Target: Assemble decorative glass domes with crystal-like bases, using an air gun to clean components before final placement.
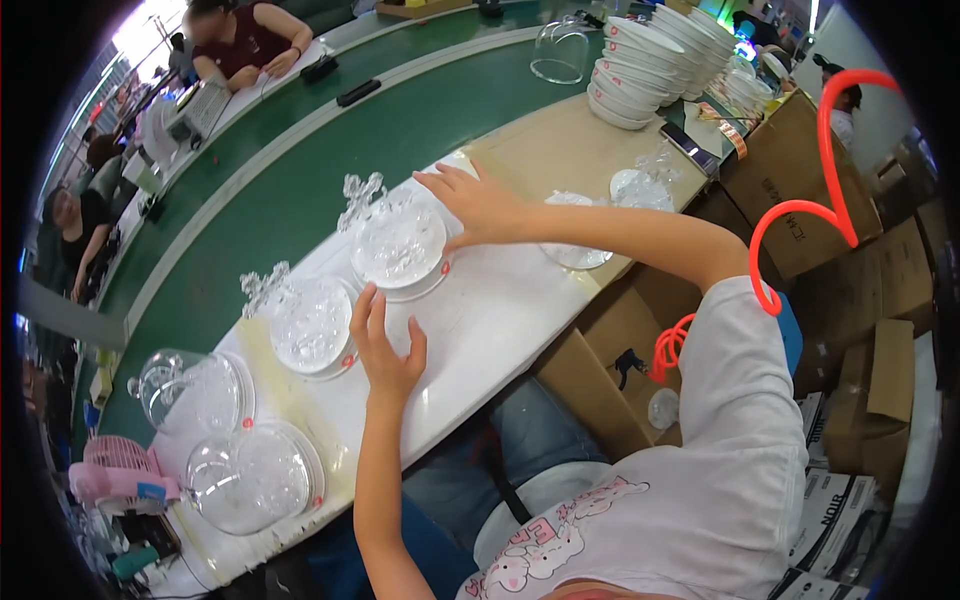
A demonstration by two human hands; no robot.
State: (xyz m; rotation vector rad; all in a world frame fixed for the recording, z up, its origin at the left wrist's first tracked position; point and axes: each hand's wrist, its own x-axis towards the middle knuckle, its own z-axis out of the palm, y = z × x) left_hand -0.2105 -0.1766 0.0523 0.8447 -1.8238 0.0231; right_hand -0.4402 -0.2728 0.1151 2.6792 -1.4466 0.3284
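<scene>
A round white base with a clear crystal-like ornament lies on the white work surface, clear leafy pieces sticking out at its far left. My right hand is at the right side of this base, fingers spread, thumb by its rim. My left hand is raised just below it, fingers and thumb apart, holding nothing; its fingertips come near the base's lower left rim, and I cannot tell if they touch. A second such base with clear pieces lies left of my left hand.
Two more bases carry clear domes at lower left, by a pink fan. White bases stand stacked at far right, near an upside-down or standing clear dome and a phone. A red coiled hose hangs by my right arm.
</scene>
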